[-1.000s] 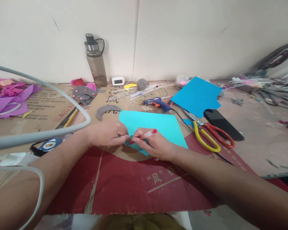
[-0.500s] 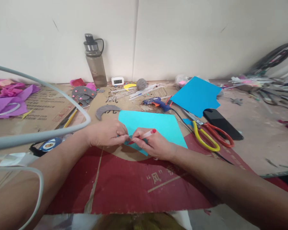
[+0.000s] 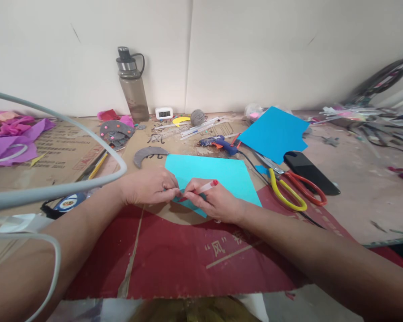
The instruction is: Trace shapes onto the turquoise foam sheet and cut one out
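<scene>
A sheet of turquoise paper lies on cardboard in front of me. My right hand is closed around a pen with a red cap end and a pale barrel. Its tip points down at the near left part of the sheet, mostly hidden by my fingers. My left hand rests on the sheet's left edge, fingers curled, thumb tip and fingertips pressing on the paper close to the pen tip. A darker patch shows between the two hands; whether it is shadow or a separate piece I cannot tell. A grey crescent lies just beyond my left hand.
Right of the sheet are scissors, a black phone and blue paper. A glue gun with its cord lies behind. A bottle and small clock stand by the wall. A grey tube crosses the left side.
Hardly anything differs. Both hands stay at the same spot on the turquoise paper, the pen still gripped; the whole view has shifted very slightly.
</scene>
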`<state>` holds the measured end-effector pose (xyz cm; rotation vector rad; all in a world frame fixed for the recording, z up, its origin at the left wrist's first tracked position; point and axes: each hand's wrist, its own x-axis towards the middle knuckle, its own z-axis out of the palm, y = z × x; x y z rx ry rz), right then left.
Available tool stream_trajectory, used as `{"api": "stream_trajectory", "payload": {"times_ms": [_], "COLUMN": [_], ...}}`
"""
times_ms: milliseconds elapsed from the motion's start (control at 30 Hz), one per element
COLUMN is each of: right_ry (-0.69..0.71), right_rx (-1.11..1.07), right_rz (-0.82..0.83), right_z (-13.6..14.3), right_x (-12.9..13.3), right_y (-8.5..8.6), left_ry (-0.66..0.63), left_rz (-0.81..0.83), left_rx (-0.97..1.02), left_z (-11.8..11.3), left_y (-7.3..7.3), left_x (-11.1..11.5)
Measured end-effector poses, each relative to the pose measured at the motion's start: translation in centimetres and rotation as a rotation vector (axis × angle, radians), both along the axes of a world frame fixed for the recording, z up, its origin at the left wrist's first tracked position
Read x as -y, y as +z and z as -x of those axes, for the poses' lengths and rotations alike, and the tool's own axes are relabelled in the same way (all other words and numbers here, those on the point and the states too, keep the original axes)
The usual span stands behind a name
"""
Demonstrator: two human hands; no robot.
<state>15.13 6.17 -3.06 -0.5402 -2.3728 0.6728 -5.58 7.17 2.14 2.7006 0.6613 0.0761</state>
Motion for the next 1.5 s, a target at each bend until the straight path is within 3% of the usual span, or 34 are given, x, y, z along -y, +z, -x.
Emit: {"api": "stream_trajectory", "payload": {"times_ms": [1500], "right_ry": [-0.014], "right_rx": [0.000], "right_rz": [0.053], "right_z": [0.01], "right_x": [-0.05], "right_y": [-0.04], "left_ry": [-0.004], "left_rz": [-0.010], "left_rx": [0.010], "left_z": [0.04], "left_y": [-0.23], "left_x": [-0.12]}}
